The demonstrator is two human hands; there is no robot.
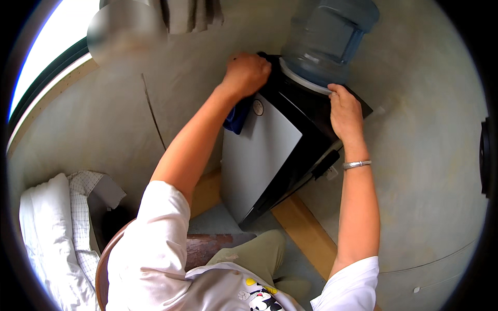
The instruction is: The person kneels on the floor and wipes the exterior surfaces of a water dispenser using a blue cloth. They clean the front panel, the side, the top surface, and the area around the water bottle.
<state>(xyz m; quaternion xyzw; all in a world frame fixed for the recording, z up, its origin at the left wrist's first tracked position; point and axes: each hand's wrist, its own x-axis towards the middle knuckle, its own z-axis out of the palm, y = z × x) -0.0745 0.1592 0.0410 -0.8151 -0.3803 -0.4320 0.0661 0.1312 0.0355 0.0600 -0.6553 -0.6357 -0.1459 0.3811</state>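
Observation:
A water dispenser with a black top (298, 94) and a grey front door (262, 147) stands tilted in my view. On it sits a large clear blue water bottle (332, 39) with a moulded handle, a white ring (303, 81) around its lower end. My left hand (246, 75) is closed at the top's left corner; what its fingers hold is hidden. A dark blue cloth (236, 118) hangs beneath that wrist, over the door's upper edge. My right hand (346, 110) curls over the right edge of the top, its thumb close against the white ring.
A black plug adapter (325, 165) and a wall socket (331, 173) are beside the dispenser's right side. White bedding and a checked cloth (83, 212) lie at the left by a brown rounded chair edge (111, 243). Grey cloth (192, 15) hangs at the top, near a bright window.

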